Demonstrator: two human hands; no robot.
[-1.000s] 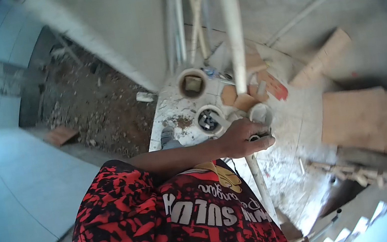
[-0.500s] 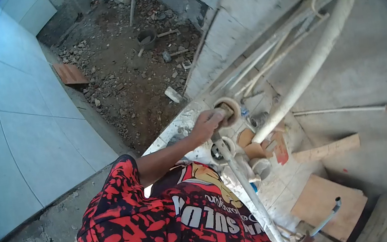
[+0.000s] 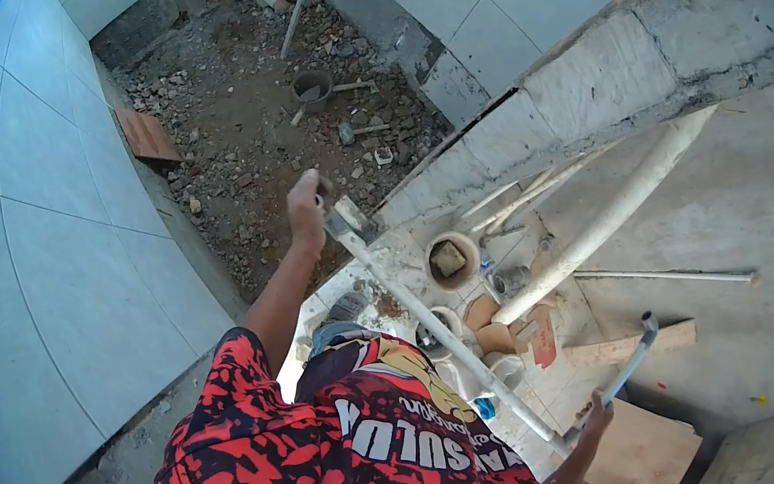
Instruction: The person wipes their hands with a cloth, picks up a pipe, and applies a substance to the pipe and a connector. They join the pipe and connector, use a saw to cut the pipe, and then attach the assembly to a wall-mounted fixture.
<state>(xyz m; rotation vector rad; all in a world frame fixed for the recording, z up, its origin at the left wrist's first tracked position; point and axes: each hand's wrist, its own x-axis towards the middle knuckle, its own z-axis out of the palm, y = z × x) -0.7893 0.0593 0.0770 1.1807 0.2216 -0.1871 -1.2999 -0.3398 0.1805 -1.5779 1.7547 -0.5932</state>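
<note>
My left hand (image 3: 306, 216) is raised beside the upper end of a long white pole (image 3: 418, 310), with rubble behind it. Its fingers are curled, and I cannot tell what they hold. My right hand (image 3: 593, 418), low on the right near the pole's lower end, is closed around a light-blue rod (image 3: 625, 368) that slants up to a grey knobbed end. Past the pole stands a round bucket (image 3: 436, 280) with a yellowish block (image 3: 448, 258) inside. A white bucket (image 3: 447, 318) sits partly behind the pole.
A thick white pipe (image 3: 597, 227) leans across the right side. Below it lie a wooden plank (image 3: 631, 345), a thin rod (image 3: 665, 274) and a plywood sheet (image 3: 648, 449). Rubble ground (image 3: 243, 163) holds a dark bucket (image 3: 312, 90). A low wall (image 3: 605, 81) crosses the upper right.
My left hand has moved from the round bucket up and left, leaving the yellowish block inside. The white pole's upper end has swung left. My right hand and the light-blue rod have risen.
</note>
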